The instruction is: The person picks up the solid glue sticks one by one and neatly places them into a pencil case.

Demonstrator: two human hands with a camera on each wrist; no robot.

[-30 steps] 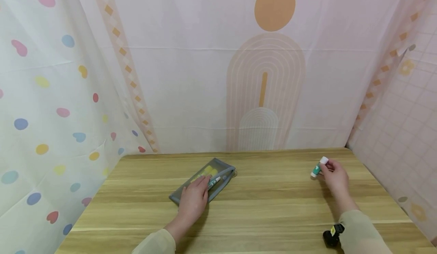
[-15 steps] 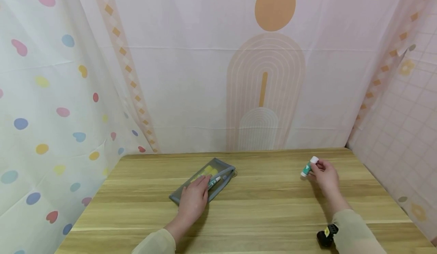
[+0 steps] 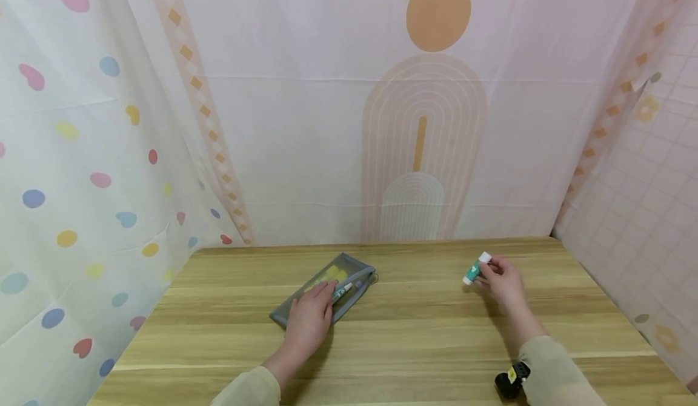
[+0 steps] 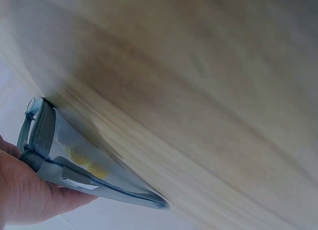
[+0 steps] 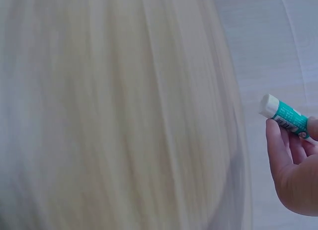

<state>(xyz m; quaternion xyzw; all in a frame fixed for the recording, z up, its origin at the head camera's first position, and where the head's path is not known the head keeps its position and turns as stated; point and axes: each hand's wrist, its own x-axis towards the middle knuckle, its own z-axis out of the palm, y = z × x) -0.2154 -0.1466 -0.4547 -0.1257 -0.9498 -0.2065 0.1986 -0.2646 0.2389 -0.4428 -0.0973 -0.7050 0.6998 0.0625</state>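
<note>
A grey mesh zip pouch (image 3: 349, 266) lies slanted on the table, left of centre, with a gap along its zip side. Yellow pieces (image 3: 334, 272) show through the mesh. Near the gap a small item with white and teal print (image 3: 341, 292) is partly covered by the hand. My left hand (image 3: 309, 318) rests on the pouch, its thumb stretched along it in the left wrist view. To the right, above the table, my right hand (image 3: 504, 282) pinches a glue stick (image 3: 477, 268), teal with white ends, tilted. In the right wrist view the thumb and fingers hold its label part.
The wooden table (image 3: 414, 345) reaches back to a printed curtain (image 3: 305, 151). More patterned cloth (image 3: 643, 212) hangs at the sides. A black wrist camera (image 3: 511, 382) sits by the right sleeve. A metal ring (image 4: 31, 104) is at the pouch's zip end.
My right hand has moved left with the glue stick, closer to the pouch. The left hand and the pouch have stayed in place.
</note>
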